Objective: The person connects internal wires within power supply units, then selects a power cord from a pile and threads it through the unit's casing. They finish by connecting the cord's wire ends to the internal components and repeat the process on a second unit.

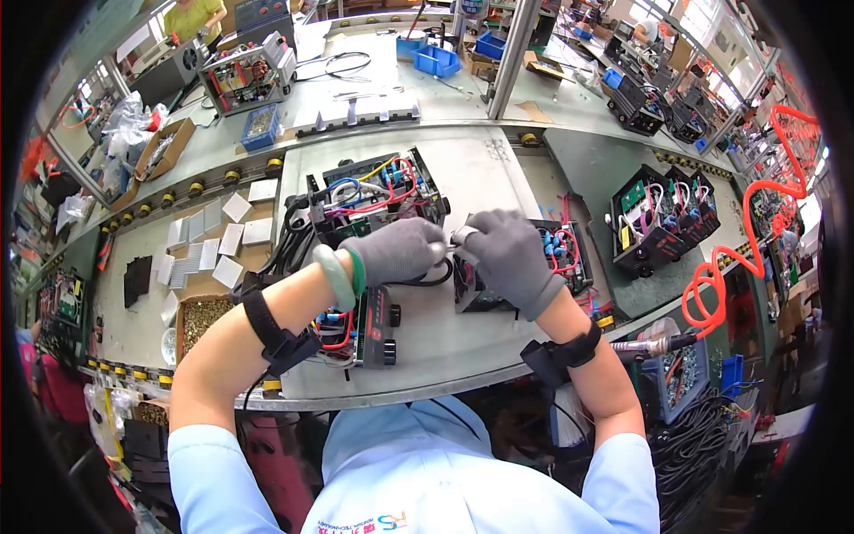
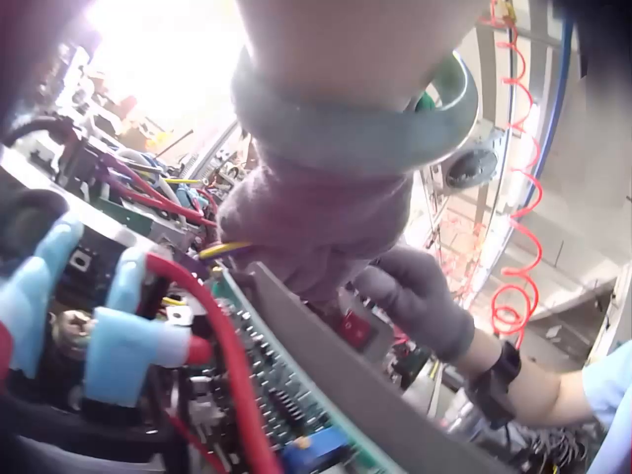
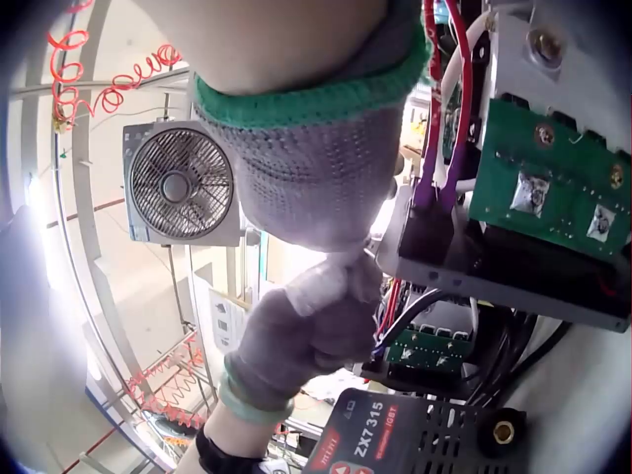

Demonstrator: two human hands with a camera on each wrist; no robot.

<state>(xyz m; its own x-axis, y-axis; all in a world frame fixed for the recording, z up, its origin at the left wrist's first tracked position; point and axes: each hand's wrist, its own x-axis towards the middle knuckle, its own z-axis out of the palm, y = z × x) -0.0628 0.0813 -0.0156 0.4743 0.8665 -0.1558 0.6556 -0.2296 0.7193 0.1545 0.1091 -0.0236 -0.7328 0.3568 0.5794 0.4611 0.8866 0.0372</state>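
Note:
Both hands wear grey knit gloves and meet over the bench, between open welding machine units. My left hand (image 1: 396, 250) has curled fingers, its fingertips against the right hand's. My right hand (image 1: 511, 255) pinches a small pale piece (image 1: 463, 233) where the hands meet; I cannot tell what it is. Just beyond the left hand sits an open machine (image 1: 378, 191) with red, blue and yellow wires. Another unit (image 1: 562, 249) lies partly under the right hand. A third, with black knobs (image 1: 389, 353), is below the left wrist. A ZX7315 label (image 3: 370, 430) shows in the right wrist view.
Pale flat blocks (image 1: 233, 240) and a box of small brass-coloured parts (image 1: 203, 322) lie on the left. More open units (image 1: 663, 218) stand on the right, near a coiled red air hose (image 1: 712, 285). A metal post (image 1: 516, 60) rises behind the bench.

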